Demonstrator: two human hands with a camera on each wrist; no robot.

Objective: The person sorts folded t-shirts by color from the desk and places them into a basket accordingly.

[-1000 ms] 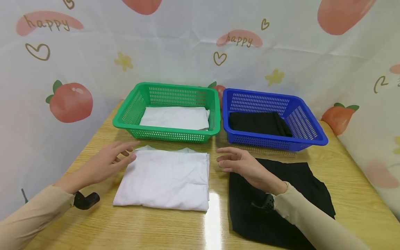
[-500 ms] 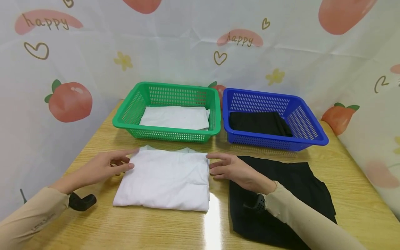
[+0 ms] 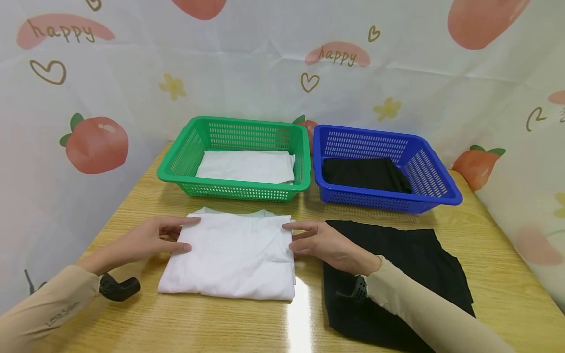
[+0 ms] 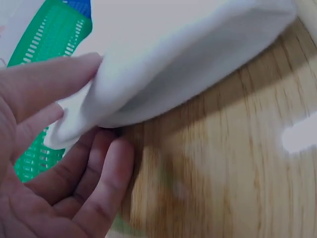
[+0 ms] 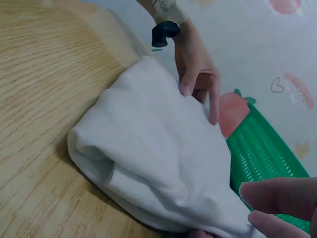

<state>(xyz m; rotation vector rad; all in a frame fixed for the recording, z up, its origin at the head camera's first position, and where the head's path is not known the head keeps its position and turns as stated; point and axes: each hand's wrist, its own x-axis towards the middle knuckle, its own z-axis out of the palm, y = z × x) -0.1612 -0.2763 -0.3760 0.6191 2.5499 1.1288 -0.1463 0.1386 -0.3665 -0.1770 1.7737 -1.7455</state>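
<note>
Both hands are arriving at the folded white cloth (image 3: 231, 262), which lies on the tabletop (image 3: 234, 323) just in front of the green plastic basket (image 3: 234, 185). One second ago the right hand (image 3: 335, 247) was well apart from this cloth, above the black cloth (image 3: 410, 252); now its fingertips are over the right edge, near the far corner. The left hand (image 3: 152, 240) has moved also a little inward, and its fingertips are on the left edge. For the work in hand, I judge that the reaching is finished and the handling of the white cloth is beginning; it still lies on the tabletop.

The left hand is partly closed: in the left wrist view its thumb presses the cloth from above, while other fingers curl under the edge, so it holds a lightly pinched border. The right hand is half open, with bent fingers. It touches the cloth, but whether it already grasps the border I cannot tell, because the right wrist view cuts off most of the fingers.

The black cloth stays spread under the right forearm. Behind it, the blue plastic basket (image 3: 384, 194) contains folded black fabric (image 3: 364, 174).
</note>
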